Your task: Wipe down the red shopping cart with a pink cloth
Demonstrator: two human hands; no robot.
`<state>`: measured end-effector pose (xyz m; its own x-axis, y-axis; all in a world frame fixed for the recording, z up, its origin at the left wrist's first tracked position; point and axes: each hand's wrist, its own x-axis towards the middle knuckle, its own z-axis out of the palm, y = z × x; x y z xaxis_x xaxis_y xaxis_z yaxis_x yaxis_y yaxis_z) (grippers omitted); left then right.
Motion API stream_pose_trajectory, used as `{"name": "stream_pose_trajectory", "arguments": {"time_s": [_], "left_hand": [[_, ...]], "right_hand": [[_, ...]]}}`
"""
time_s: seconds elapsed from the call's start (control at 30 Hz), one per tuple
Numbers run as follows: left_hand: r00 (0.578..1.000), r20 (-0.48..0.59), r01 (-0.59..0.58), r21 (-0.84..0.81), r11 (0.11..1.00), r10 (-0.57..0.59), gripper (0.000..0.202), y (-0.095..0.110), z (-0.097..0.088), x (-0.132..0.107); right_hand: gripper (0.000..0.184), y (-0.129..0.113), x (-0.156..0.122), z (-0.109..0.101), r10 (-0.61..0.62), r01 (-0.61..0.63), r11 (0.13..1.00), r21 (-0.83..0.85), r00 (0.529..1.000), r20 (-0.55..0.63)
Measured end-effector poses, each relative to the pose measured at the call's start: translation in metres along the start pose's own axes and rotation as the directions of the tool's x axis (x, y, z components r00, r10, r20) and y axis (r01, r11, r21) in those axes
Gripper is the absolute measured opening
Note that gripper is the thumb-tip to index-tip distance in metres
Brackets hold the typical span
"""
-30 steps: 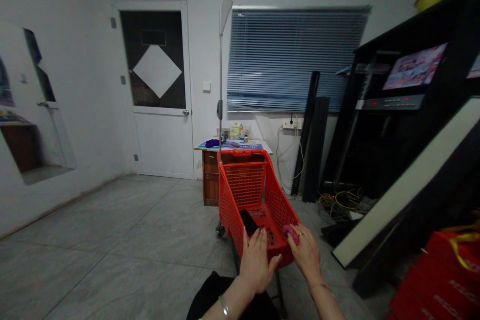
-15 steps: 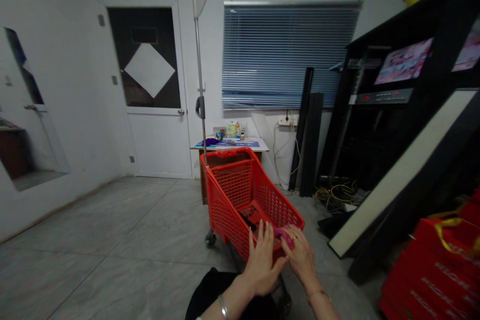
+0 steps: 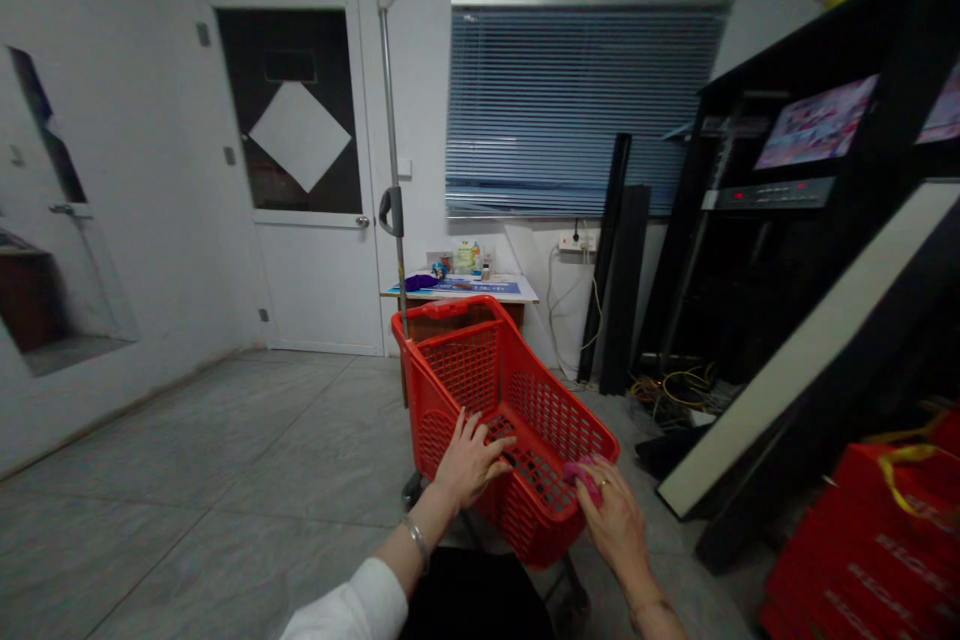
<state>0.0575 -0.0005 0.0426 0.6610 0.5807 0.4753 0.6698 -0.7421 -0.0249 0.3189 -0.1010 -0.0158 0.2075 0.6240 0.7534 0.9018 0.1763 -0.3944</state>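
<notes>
Grey floor (image 3: 225, 460), white wall (image 3: 172, 170) behind; red shopping cart (image 3: 553, 532) stands on the floor, near end facing the hands. Right hand (image 3: 609, 502) closed around a bunched pink cloth (image 3: 576, 472) at the cart's near right corner, presumably gripped so to keep it pressed there. Left hand (image 3: 466, 462) over the left side, fingers spread, perhaps for steadying; contact unclear. Cart: plain plastic, perforated sides. Cloth: crumpled, soft-looking.

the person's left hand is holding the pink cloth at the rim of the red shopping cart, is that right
Not quite: the head view shows the right hand holding the pink cloth, not the left hand. The cloth is indeed at the rim of the red shopping cart.
</notes>
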Motion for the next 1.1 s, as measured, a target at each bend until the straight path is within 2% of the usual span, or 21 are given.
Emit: {"name": "stream_pose_trajectory", "arguments": {"time_s": [0.23,0.37,0.43,0.57,0.67,0.77,0.83,0.9,1.0,1.1], "left_hand": [[1.000,-0.009,0.004,0.014,1.000,-0.004,0.047,0.012,-0.012,0.002],[0.999,-0.028,0.036,0.026,0.999,-0.035,0.047,0.026,-0.011,0.002],[0.998,-0.038,0.057,0.030,0.998,-0.056,0.047,0.037,-0.007,0.002],[0.989,-0.073,0.128,-0.006,0.992,-0.128,0.046,0.063,0.002,0.002],[0.987,-0.071,0.140,-0.085,0.986,-0.146,0.049,0.073,0.001,0.004],[0.991,-0.085,0.094,-0.124,0.988,-0.105,0.055,0.061,-0.009,0.009],[0.972,-0.144,0.178,-0.075,0.981,-0.187,0.057,0.044,-0.018,0.011],[0.960,-0.151,0.235,-0.027,0.972,-0.236,0.055,0.028,-0.025,0.012],[0.972,-0.112,0.206,-0.007,0.978,-0.206,0.055,0.018,-0.028,0.009],[0.969,-0.112,0.220,-0.005,0.976,-0.219,0.055,0.021,-0.026,0.005]], "right_hand": [[0.034,-0.026,-0.021,-0.002,-0.039,0.039,0.999,-0.012,0.999,-0.033],[0.036,-0.040,-0.027,-0.003,-0.055,0.052,0.994,-0.099,0.998,-0.026],[0.040,-0.043,-0.030,-0.003,-0.046,0.036,0.987,-0.158,0.997,-0.059],[0.046,-0.030,-0.031,-0.009,-0.026,-0.002,0.975,-0.221,0.992,-0.124],[0.047,-0.006,-0.027,-0.022,-0.034,0.023,0.984,-0.175,0.998,-0.059],[0.045,0.018,-0.020,-0.034,-0.001,0.005,0.993,-0.115,0.999,0.034],[0.045,0.030,-0.013,-0.039,0.044,-0.037,0.995,-0.096,0.997,0.070],[0.045,0.037,-0.006,-0.041,0.082,-0.073,0.993,-0.091,0.992,0.099],[0.043,0.040,0.005,-0.038,0.110,-0.095,0.989,-0.112,0.985,0.134],[0.039,0.029,0.010,-0.032,0.120,-0.102,0.978,-0.181,0.988,0.093]]}}
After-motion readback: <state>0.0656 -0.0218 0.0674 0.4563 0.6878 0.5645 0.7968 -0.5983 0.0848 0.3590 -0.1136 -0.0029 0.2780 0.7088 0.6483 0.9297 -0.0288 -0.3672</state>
